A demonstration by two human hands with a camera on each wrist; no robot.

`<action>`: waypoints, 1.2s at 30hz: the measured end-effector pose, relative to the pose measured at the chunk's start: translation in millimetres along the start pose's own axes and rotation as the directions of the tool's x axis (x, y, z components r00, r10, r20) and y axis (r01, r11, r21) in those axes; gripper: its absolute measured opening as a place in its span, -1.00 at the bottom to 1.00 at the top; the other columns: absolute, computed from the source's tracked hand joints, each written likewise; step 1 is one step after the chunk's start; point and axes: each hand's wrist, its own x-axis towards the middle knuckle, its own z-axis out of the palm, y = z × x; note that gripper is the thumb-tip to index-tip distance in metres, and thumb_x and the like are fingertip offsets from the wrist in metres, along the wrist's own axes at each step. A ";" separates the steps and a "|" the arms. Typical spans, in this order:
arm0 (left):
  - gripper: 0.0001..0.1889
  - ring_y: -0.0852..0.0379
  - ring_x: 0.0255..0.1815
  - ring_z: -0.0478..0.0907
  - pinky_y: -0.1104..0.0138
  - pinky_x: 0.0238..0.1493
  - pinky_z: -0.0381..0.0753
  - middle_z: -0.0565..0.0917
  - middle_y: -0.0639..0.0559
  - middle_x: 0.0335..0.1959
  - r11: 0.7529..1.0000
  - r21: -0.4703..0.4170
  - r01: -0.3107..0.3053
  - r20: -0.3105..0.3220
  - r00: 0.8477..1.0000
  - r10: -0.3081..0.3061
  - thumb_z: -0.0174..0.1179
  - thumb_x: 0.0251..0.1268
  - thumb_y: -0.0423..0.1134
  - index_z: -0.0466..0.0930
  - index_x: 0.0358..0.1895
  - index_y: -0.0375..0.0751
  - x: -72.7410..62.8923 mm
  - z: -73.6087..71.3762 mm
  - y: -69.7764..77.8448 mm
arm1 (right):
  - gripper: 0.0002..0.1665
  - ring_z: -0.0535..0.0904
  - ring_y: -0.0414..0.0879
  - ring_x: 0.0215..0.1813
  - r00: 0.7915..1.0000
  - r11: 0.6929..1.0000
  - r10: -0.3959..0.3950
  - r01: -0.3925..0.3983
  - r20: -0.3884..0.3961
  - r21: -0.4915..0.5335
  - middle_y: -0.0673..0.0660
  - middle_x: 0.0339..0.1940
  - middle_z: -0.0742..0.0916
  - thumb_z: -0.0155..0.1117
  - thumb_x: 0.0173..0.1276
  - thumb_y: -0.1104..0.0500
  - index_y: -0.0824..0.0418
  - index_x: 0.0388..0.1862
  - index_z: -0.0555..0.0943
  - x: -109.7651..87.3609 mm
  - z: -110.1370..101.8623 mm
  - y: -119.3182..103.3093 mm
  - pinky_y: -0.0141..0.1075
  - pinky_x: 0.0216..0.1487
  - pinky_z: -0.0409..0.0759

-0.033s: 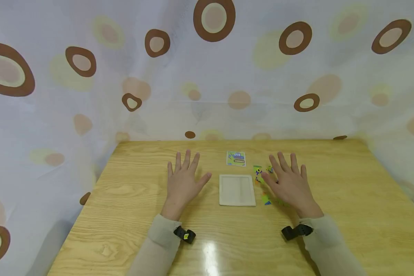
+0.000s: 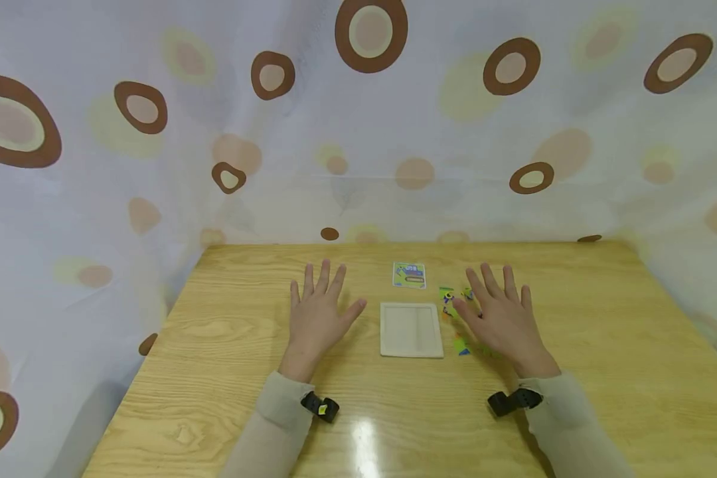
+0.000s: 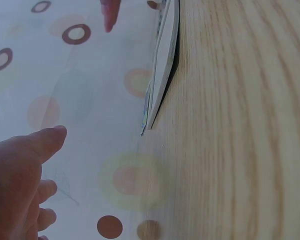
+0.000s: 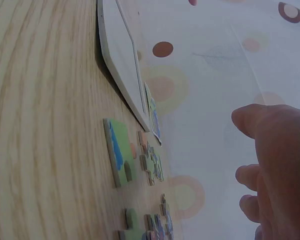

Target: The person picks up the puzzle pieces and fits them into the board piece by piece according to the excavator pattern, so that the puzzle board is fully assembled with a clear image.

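Note:
My left hand is held over the table to the left of a pale, shallow puzzle tray, fingers spread and holding nothing. On the tray's other side my right hand hovers with spread fingers, also holding nothing. Beneath and beside it lie several loose jigsaw puzzle pieces in green, blue and orange; the hand hides some of them. In the right wrist view, one green and blue puzzle piece lies flat near the tray. The left wrist view shows the left thumb apart from the tray.
Behind the tray lies a square picture card showing a blue vehicle on green. A wooden table carries everything. A white curtain with brown and yellow spots hangs along the back and sides. Each wrist wears a black strap with a small camera.

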 end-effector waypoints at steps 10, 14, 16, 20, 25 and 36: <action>-0.16 -0.20 0.57 -0.31 -0.21 0.43 -0.29 -0.05 -0.09 0.59 1.000 -0.009 0.006 -0.003 1.000 -0.006 -0.08 0.37 0.40 0.06 0.59 0.05 0.9 1.8 0.1 | -0.09 -0.51 0.21 0.55 1.000 1.000 -0.006 0.006 -0.018 -0.004 0.23 0.62 -0.02 -0.20 0.52 -0.38 0.07 0.64 -0.02 1.7 -1.7 -0.2 0.40 0.32 -0.41; -0.16 -0.20 0.57 -0.30 -0.21 0.43 -0.25 -0.07 -0.08 0.59 1.000 0.009 0.009 -0.002 1.000 -0.009 -0.09 0.37 0.41 0.05 0.59 0.05 1.2 0.9 0.3 | -0.08 -0.50 0.22 0.55 0.999 1.000 -0.015 0.014 -0.035 -0.021 0.24 0.62 -0.01 -0.20 0.51 -0.39 0.07 0.64 -0.01 3.5 -0.3 -1.4 0.39 0.33 -0.40; -0.15 -0.17 0.57 -0.33 -0.20 0.43 -0.26 -0.10 -0.05 0.59 1.000 0.009 0.012 0.006 1.000 -0.012 -0.08 0.37 0.40 0.05 0.59 0.06 1.0 1.2 0.2 | -0.08 -0.48 0.23 0.56 0.999 1.000 -0.017 0.016 -0.038 -0.023 0.24 0.62 -0.01 -0.19 0.50 -0.39 0.07 0.64 -0.01 3.8 0.9 -2.6 0.39 0.33 -0.40; -0.16 -0.15 0.57 -0.37 -0.19 0.43 -0.30 -0.15 -0.03 0.59 1.000 -0.005 0.013 0.026 1.000 -0.013 -0.06 0.37 0.39 0.03 0.59 0.06 0.5 2.4 -0.2 | -0.07 -0.45 0.25 0.56 0.999 0.999 -0.026 0.025 -0.046 -0.029 0.24 0.62 -0.01 -0.18 0.49 -0.40 0.09 0.63 0.01 4.2 2.6 -5.4 0.38 0.34 -0.41; -0.14 -0.14 0.58 -0.38 -0.18 0.44 -0.30 -0.12 -0.06 0.60 1.000 -0.007 0.009 0.028 1.000 -0.009 -0.11 0.36 0.42 -0.01 0.60 0.09 1.9 3.7 0.1 | -0.07 -0.39 0.27 0.57 0.996 0.998 -0.054 0.050 -0.076 -0.048 0.25 0.61 0.02 -0.22 0.50 -0.41 0.10 0.63 0.04 7.0 0.7 -7.6 0.38 0.35 -0.35; -0.19 -0.22 0.50 0.08 -0.18 0.31 0.22 0.23 -0.17 0.50 0.995 -0.099 -0.027 -0.048 0.999 0.023 0.12 0.35 0.26 0.18 0.54 -0.06 9.6 5.3 4.2 | -0.30 0.12 0.43 0.46 0.969 0.956 -0.157 0.197 -0.188 0.216 0.44 0.43 0.35 0.17 0.51 0.04 0.36 0.48 0.28 21.3 -7.7 -5.6 0.29 0.32 0.14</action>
